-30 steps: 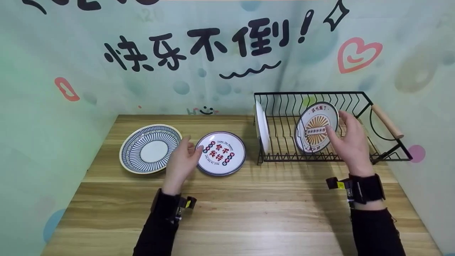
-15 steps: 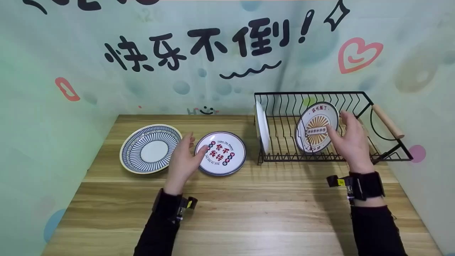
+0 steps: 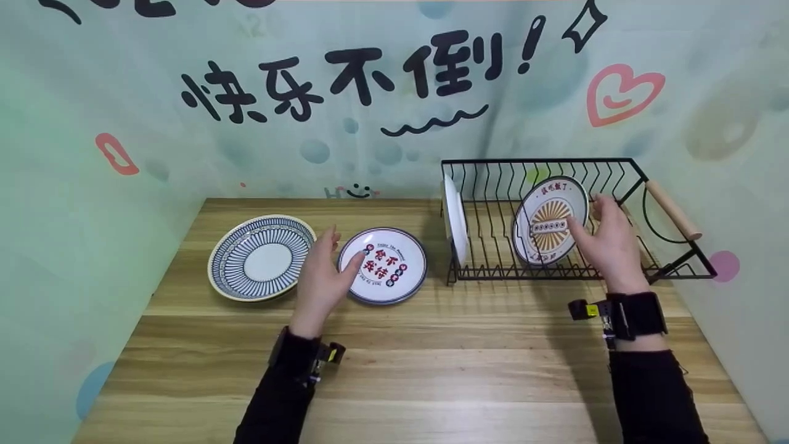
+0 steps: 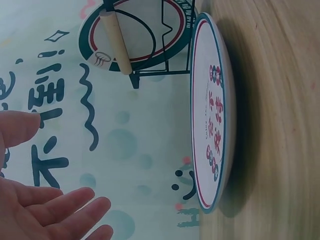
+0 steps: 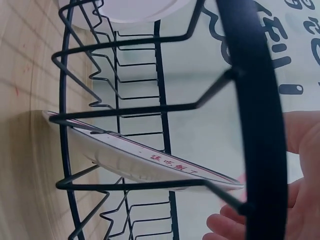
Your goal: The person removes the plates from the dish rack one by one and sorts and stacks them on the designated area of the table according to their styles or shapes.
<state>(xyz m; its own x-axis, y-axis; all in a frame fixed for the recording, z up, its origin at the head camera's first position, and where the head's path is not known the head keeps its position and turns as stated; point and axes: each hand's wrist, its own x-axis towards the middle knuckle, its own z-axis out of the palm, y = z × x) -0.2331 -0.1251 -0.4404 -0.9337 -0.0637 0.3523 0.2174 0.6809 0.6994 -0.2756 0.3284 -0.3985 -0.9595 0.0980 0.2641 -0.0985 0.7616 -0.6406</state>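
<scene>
The sunburst plate (image 3: 548, 223) stood on edge in the right half of the wire rack (image 3: 536, 161), its orange-patterned face turned left and somewhat upward, its back to the right. Seen from the head, its long axis slanted from lower left to upper right, so that the upper rim leaned right, toward the right hand (image 3: 613, 250). That hand was released, its thumb spread from the loosely bent fingers around the plate's upper right edge; whether skin met china could not be told.

Well to the left, the small plate (image 3: 385, 268) lay flat on the wooden table (image 3: 431, 370), its red characters facing up. The left hand (image 3: 323, 277) was also released, held above that plate's left edge with the thumb apart from the fingers; the left wrist view showed it clear of the plate.

Just beyond that hand, the deep plate (image 3: 266, 260) with blue radiating lines lay face up. At the rack's left end another plate (image 3: 455, 222) stood nearly vertical, its green-banded face to the left. A wooden handle (image 3: 672, 210) sloped at the rack's right end, and behind everything hung a pale lettered backdrop (image 3: 283, 154).
</scene>
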